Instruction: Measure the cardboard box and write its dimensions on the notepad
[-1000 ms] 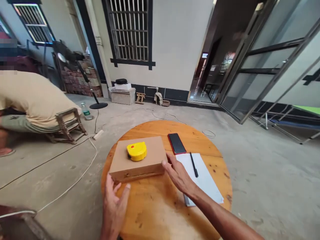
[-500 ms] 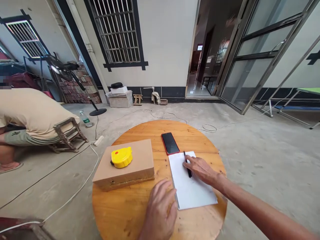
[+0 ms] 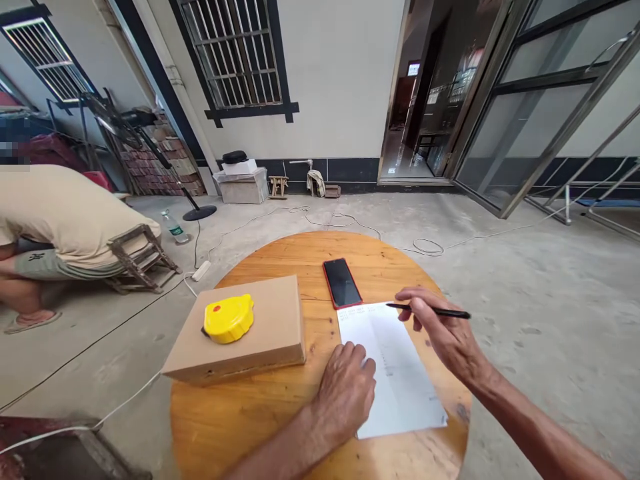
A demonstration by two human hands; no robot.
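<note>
My right hand [image 3: 445,327] holds a black pen [image 3: 430,311] between thumb and fingers, over the upper right edge of the paper. The pen lies almost level, its tip pointing left. White paper [image 3: 400,380] with a few faint lines of writing near its top lies on the round wooden table [image 3: 260,420]. At the paper's left edge, my left hand [image 3: 347,387] presses down with curled fingers, the fingertips mostly hidden. A phone [image 3: 342,283] with a red edge rests just beyond the paper's top.
Left of the paper, a brown cardboard box [image 3: 240,333] carries a yellow tape measure [image 3: 229,319]. Beyond the table, a person [image 3: 75,227] bends forward on a low wooden stool [image 3: 143,259]. Cables, a power strip [image 3: 201,271] and a water bottle [image 3: 175,228] lie or stand on the concrete floor.
My right hand has lifted the pen off the paper and moved right with it. My left hand has moved up and right onto the paper's edge, its fingers now curled. The view has shifted slightly.
</note>
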